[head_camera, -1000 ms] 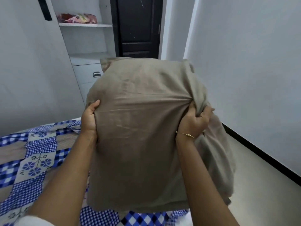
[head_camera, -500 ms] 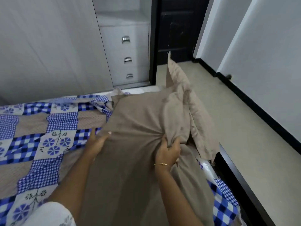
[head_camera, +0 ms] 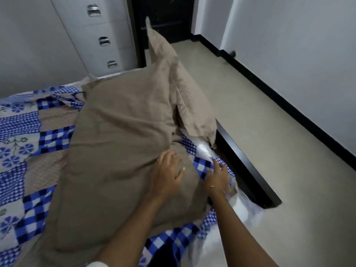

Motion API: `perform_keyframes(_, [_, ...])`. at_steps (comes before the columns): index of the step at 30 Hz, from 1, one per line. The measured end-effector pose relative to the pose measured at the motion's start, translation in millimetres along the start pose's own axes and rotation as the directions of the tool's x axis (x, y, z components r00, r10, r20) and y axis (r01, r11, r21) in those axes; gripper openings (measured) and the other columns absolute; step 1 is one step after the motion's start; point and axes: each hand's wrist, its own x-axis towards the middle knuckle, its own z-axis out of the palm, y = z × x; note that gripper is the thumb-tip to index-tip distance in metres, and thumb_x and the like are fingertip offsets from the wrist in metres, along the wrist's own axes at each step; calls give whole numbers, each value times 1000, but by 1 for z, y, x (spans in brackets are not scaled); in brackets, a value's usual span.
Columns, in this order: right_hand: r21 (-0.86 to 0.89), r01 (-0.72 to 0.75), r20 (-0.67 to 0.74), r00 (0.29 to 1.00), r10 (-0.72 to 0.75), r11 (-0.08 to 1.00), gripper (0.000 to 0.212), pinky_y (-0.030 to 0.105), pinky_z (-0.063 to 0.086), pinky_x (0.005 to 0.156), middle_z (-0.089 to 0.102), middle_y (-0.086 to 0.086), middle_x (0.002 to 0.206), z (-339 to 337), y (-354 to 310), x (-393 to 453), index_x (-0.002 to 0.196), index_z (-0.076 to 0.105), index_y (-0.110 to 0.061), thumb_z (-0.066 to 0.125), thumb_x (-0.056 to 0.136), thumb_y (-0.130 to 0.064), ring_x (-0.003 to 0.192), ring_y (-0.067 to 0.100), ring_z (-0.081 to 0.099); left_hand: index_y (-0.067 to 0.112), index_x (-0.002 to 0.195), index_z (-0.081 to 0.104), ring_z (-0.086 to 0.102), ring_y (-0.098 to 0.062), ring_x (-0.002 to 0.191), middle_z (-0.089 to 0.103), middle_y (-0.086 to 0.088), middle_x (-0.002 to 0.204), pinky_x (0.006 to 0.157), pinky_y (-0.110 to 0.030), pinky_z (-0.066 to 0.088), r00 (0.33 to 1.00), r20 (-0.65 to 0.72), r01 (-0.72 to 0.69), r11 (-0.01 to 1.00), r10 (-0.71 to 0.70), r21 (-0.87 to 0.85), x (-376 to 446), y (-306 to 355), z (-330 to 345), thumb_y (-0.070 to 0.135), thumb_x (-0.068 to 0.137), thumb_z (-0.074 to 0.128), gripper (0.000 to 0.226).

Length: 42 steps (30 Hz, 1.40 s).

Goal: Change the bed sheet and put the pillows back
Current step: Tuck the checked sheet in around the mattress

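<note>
Our left hand [head_camera: 167, 175] lies on the near right corner of the tan pillow [head_camera: 115, 155], its grip loose, fingers spread and slightly bent, holding nothing. Just right of it, our right hand [head_camera: 218, 178] rests with fingers splayed wide on the blue checked bed sheet [head_camera: 25, 151] at the bed's edge, also holding nothing. We count 2 pillows: the big one flat on the sheet beyond and left of our hands, and 1 second pillow [head_camera: 185, 93] leaning up past them. Further off, 3 drawer handles [head_camera: 104, 41] show.
</note>
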Motion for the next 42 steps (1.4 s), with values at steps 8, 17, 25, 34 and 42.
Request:
perform_keyframes(8, [-336,193,178,974,-139,922,27,37,46,83,57,18,114,-16,123,-7,108,63,-3,50,85,-1,107,33,54,14,86,71,66,-22,84,69,-2,89,75,-31,57,856,446,-271,962,261,-42,-75,54,72,31,58,73,32])
perform_keyframes(17, [-318,200,324,942,-92,927,30,35,45,89,56,17,123,-40,182,35,120,52,-5,45,92,-9,116,30,52,25,146,25,8,-31,143,12,-3,156,109,-58,7,711,702,-227,932,-39,281,-96,99,151,69,71,58,93])
perform_keyframes(25, [237,508,156,822,-548,828,33,36,36,93,47,16,127,-26,156,76,128,51,-7,43,96,-15,112,34,48,22,118,59,58,-25,98,60,-3,111,80,-40,40,977,1,200,919,-213,338,-65,130,219,57,81,40,55])
perform_keyframes(34, [444,484,35,832,-554,754,26,32,41,82,60,18,115,43,127,124,115,59,-10,47,95,-22,107,33,55,17,119,60,53,-21,119,58,-1,127,100,-36,29,959,-280,150,924,-49,352,-64,104,247,54,73,45,61])
perform_keyframes(42, [358,547,-245,837,-489,757,26,37,43,72,59,20,112,59,162,148,115,59,-13,46,94,-18,103,38,56,34,130,51,24,-10,141,37,12,148,114,-39,12,990,-109,121,912,-85,392,-73,120,247,78,59,15,92])
